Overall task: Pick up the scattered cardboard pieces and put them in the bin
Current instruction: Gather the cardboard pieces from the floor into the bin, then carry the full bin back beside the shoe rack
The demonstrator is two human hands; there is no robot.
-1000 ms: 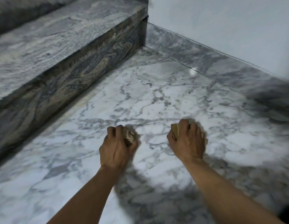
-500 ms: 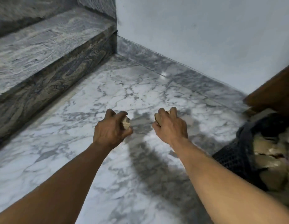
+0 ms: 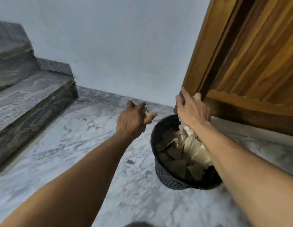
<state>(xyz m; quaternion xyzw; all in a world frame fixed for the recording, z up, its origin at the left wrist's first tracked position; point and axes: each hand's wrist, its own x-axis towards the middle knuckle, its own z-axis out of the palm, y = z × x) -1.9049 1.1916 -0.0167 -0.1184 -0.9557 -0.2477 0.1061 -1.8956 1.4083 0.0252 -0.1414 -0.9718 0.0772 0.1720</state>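
Note:
A black round bin [image 3: 165, 176] stands on the marble floor by the door, filled with brown cardboard pieces [image 3: 175, 164] and crumpled pale paper [image 3: 194, 147]. My left hand [image 3: 132, 122] hovers just left of the bin's rim, closed around a small cardboard piece [image 3: 147, 112] that pokes out between thumb and fingers. My right hand [image 3: 191, 112] is above the far side of the bin, seen from the back with its fingers loosened. A pale scrap of cardboard [image 3: 194, 96] peeks out between its thumb and fingers; the rest is hidden.
A wooden door [image 3: 250, 68] rises right behind the bin. Grey marble steps [image 3: 28, 99] climb at the left. A white wall [image 3: 118, 46] with a marble skirting closes the back. Marble floor [image 3: 93, 145] spreads between the steps and the bin.
Both hands rose from the floor and swung right with their cardboard pieces. The view turned, so the bin and door came fully into sight, and my right hand now hangs over the bin.

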